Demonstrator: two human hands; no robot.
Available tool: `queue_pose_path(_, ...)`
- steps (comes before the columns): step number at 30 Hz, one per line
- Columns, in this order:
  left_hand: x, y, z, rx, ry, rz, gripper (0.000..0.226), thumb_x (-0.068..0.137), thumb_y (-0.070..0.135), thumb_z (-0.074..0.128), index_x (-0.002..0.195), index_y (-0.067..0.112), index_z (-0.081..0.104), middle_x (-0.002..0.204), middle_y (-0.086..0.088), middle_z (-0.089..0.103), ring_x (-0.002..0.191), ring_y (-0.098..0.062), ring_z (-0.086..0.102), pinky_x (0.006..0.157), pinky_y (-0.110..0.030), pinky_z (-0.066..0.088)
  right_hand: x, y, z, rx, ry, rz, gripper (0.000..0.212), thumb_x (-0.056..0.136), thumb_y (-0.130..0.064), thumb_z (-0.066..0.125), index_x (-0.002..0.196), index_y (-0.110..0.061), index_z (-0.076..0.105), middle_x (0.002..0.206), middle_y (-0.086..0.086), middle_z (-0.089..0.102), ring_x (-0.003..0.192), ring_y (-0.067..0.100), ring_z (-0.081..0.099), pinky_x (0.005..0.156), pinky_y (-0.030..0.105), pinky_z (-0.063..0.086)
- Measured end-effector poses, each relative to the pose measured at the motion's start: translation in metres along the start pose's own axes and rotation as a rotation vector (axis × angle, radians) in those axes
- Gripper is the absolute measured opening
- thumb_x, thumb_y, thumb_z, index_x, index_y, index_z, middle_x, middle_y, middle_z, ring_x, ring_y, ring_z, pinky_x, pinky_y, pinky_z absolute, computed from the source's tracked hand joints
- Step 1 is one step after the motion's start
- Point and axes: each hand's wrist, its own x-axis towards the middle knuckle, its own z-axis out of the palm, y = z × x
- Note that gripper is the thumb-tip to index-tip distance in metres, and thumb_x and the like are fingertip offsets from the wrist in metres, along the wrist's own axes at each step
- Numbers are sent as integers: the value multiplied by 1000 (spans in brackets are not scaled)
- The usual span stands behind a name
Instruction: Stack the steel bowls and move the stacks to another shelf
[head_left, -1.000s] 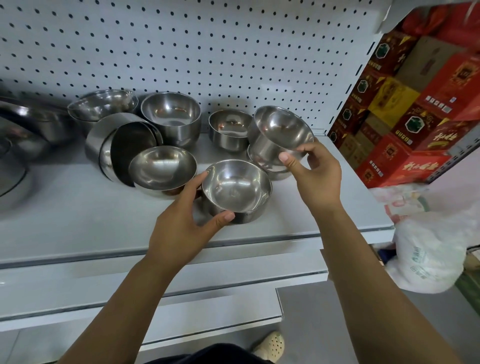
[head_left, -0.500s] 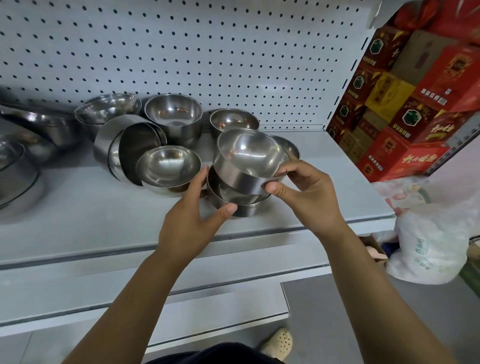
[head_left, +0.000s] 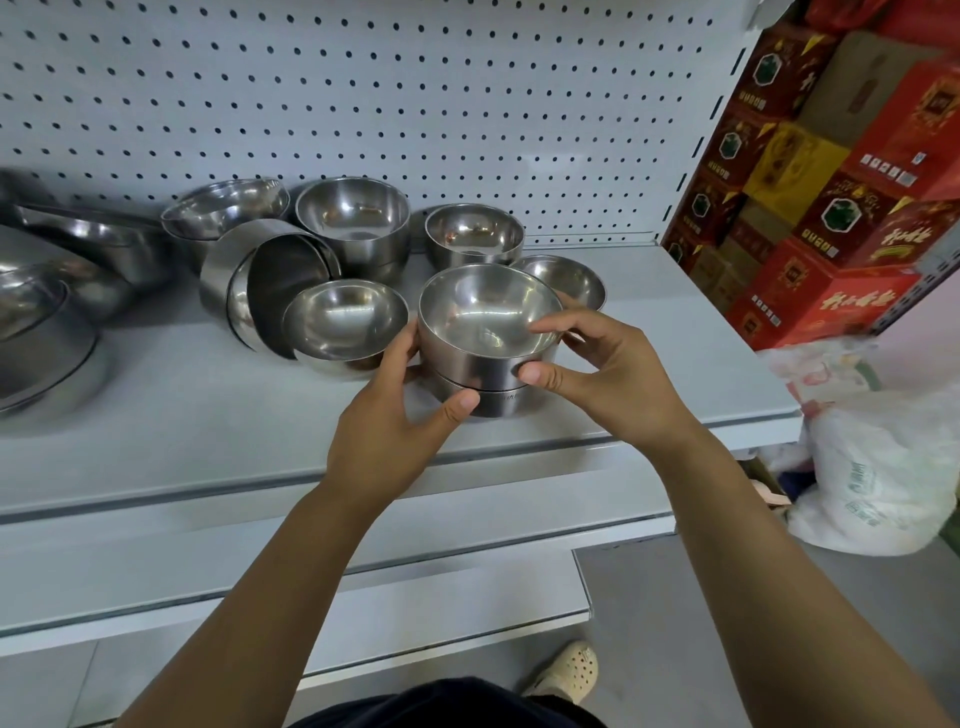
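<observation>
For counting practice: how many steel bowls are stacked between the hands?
2: upper round steel bowl, in the right hand, nests in lower steel bowl, at the left hand. More may hide between.

Top bowl (head_left: 488, 317) nested in lower bowl (head_left: 501, 402) on shelf (head_left: 208, 415); another bowl (head_left: 345, 325) just left

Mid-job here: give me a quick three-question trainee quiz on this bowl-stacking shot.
1. True or false: the top bowl sits nested in the lower bowl.
2. Whose thumb touches the lower bowl? A) left hand B) right hand C) neither
3. Fill in: the nested bowls left of the top bowl lie tipped on their ____.
Key: 1 true; 2 A; 3 side.
</observation>
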Motion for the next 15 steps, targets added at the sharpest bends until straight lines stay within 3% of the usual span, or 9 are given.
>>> queue_pose_path(4, -1, 3, 1, -18, -15, -23, 97, 75, 70, 69, 156, 45, 20, 153, 20, 45, 138, -5, 45, 112, -38, 44, 1, -3, -9, -22, -15, -5, 46, 77, -33, 83, 121, -22, 73, 141, -8, 65, 142, 7, 49, 119, 38, 40)
queue_pose_path(8, -2, 16, 10, -134, 39, -18, 98, 71, 60, 77, 153, 43, 27, 147, 27, 42, 124, 13, 46, 96, -8, 41, 18, -6, -24, -22, 74, -20, 38, 86, -29, 79, 122, -15, 73, 133, -5, 69, 127, 4, 61, 112, 32, 47)
queue_pose_path(9, -2, 18, 15, -169, 53, -23, 97, 70, 58, 79, 151, 45, 27, 146, 28, 42, 126, 12, 46, 96, -8, 43, 25, -7, -28, -23, 90, -14, 35, 88, -26, 79, 121, -14, 73, 129, -4, 71, 122, 4, 64, 109, 30, 49)
queue_pose_path(13, -2, 20, 27, -198, 97, -41, 116, 65, 64, 85, 155, 51, 14, 155, 23, 39, 141, -7, 43, 112, -42, 45, 62, -6, -47, -64, 95, 28, 25, 91, -27, 78, 115, -19, 74, 121, -8, 73, 117, -1, 65, 101, 24, 54)
queue_pose_path(15, -2, 21, 28, -191, 125, -56, 116, 63, 66, 85, 155, 52, 16, 152, 24, 43, 140, -9, 45, 112, -47, 46, 83, -2, -58, -126, 67, 53, 21, 91, -35, 78, 110, -27, 74, 122, -10, 72, 122, 0, 61, 97, 17, 53)
